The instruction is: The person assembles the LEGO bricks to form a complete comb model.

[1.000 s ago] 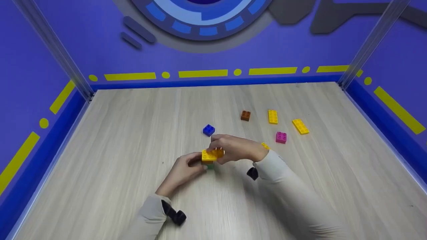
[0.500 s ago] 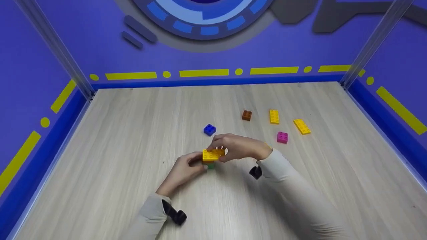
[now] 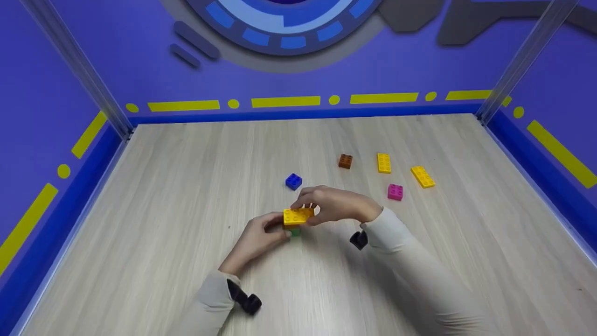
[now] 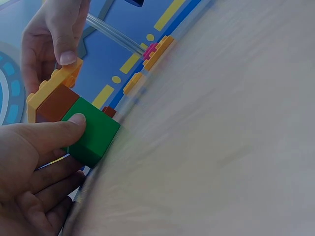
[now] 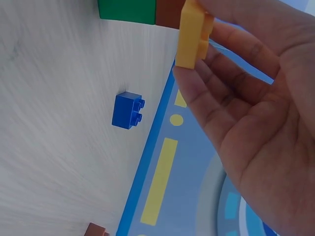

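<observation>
My left hand [image 3: 255, 238] holds the green brick [image 4: 98, 130] at the bottom of a small stack, its thumb pressed on the near side. A brown brick [image 4: 58, 101] sits on top of the green one. Across the brown brick lies a flat yellow brick [image 3: 296, 216], jutting out to the right beyond the stack. My right hand [image 3: 338, 204] pinches this overhanging end between thumb and fingers. The right wrist view shows the yellow brick's edge against the brown one, with the fingertips at its end.
Just beyond the stack lies a blue brick [image 3: 294, 181]. Farther right are another brown brick [image 3: 345, 161], two flat yellow bricks, one upright to the view [image 3: 384, 163] and one slanted [image 3: 422, 177], and a pink brick [image 3: 395, 192]. Blue panels wall the wooden tabletop [image 3: 163, 186].
The right hand has shifted slightly on the yellow brick, and more of the brick's top shows. A yellow piece behind the right wrist is now covered. The left hand keeps its hold.
</observation>
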